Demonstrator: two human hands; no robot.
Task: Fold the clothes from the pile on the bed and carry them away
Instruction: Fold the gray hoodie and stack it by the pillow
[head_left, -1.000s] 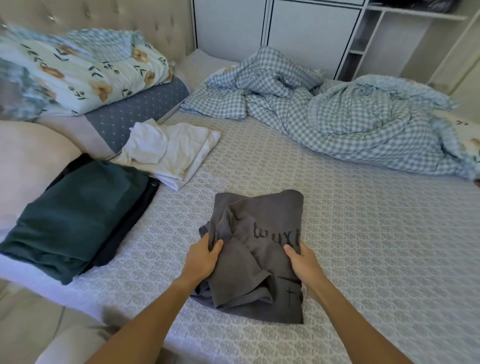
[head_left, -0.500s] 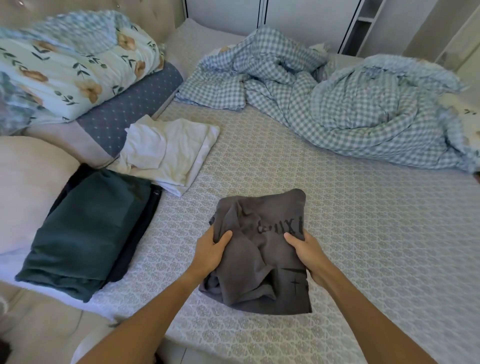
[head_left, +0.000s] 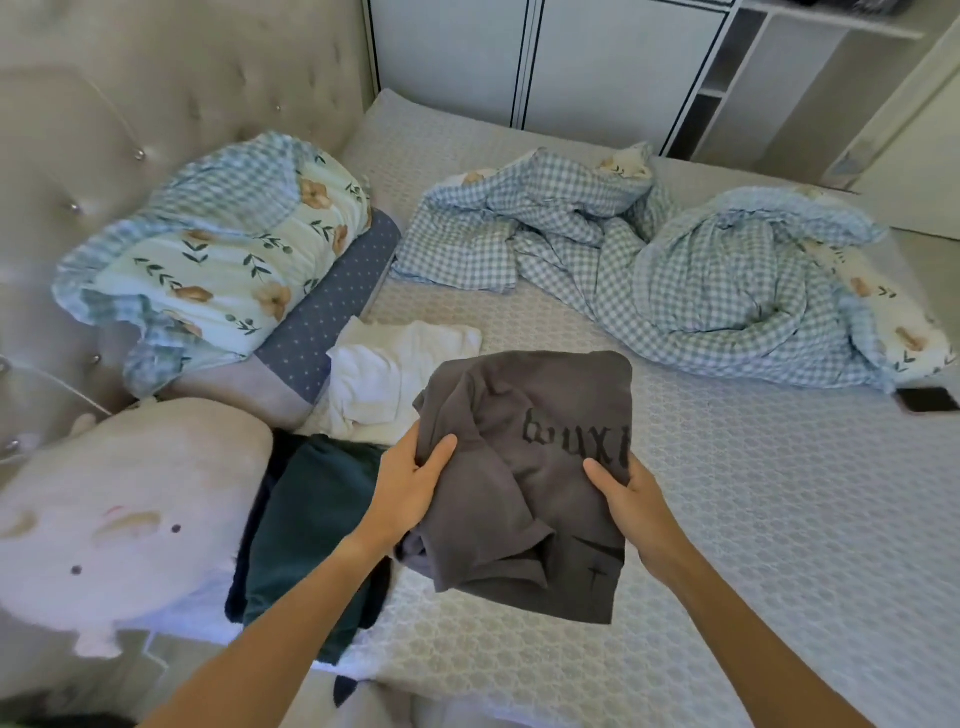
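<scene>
- Grey folded shirt (head_left: 524, 483) with dark lettering, seen from the head camera, is held above the near part of the bed (head_left: 753, 519).
- Left hand (head_left: 410, 488) clamps the shirt's left edge, thumb on top; right hand (head_left: 628, 499) pinches its right edge the same way.
- White folded clothes (head_left: 395, 374) lie on the bed just behind the shirt, and a dark green folded stack (head_left: 311, 525) lies to its left beneath the left forearm.
- Checked duvet (head_left: 649, 270) is bunched at the far side, with a phone (head_left: 927, 399) near its right end.
</scene>
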